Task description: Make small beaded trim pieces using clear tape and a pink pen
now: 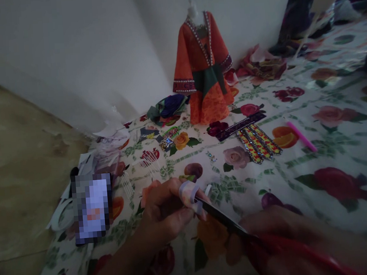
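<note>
My left hand pinches a small pale strip, which curls around its fingertips; what it is made of I cannot make out. In my right hand, partly blurred, is a pair of scissors with red handles. The dark blades point up and left, and their tips meet the strip. Just beyond the hands lie yellow-and-red patterned strips with shiny edging and a dark beaded band.
A small orange and green dress stands on a white form at the back, against the wall. A pink stick lies on the right of the floral cloth. At left are a blurred-out phone, a white roll and fabric scraps.
</note>
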### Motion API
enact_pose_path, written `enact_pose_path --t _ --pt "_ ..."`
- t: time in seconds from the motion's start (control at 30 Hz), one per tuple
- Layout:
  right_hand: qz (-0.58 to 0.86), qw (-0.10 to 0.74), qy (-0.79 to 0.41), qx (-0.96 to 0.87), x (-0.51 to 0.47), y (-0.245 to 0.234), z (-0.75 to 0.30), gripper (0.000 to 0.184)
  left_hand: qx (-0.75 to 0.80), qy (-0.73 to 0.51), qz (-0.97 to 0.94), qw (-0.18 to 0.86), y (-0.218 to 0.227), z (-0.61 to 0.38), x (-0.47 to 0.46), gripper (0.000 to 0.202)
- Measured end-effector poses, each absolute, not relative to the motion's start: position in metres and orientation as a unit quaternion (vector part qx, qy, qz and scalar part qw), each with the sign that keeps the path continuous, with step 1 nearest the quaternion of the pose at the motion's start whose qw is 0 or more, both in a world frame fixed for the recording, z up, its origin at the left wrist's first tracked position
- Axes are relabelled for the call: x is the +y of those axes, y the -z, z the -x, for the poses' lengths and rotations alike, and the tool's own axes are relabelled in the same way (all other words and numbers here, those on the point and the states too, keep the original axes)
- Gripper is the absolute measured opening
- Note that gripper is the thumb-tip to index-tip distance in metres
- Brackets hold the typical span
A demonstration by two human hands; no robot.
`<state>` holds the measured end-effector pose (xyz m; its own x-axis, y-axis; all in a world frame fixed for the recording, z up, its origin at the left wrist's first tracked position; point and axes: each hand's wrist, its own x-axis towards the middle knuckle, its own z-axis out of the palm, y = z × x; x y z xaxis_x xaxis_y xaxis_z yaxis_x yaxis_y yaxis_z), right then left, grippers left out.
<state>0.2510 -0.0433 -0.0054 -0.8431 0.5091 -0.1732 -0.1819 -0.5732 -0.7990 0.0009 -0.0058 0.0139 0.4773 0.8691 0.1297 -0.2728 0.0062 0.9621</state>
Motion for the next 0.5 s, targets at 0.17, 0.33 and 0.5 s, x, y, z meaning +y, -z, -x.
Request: enact_pose_path --t 0.17,0.33,0.5 --pt "0.179 0.181 -0.902 -0.348 -0.0419 0.0053 -0.2492 0.025 0.254 -0.433 -0.548 0.668 -0.0138 0.0012 -0.0042 0.006" --pt "0.164 0.2 -0.885 -0.388 -0.0385 0.0011 -0.2495 0.029 0.268 -0.435 -0.539 0.67 -0.0142 0.0001 -0.0079 0.004" --pt "0.181 0.196 -0.86 -0.435 -0.037 -0.0003 -0.2506 0.031 0.285 -0.433 -0.541 0.662 -0.015 -0.0003 -0.0069 0.005"
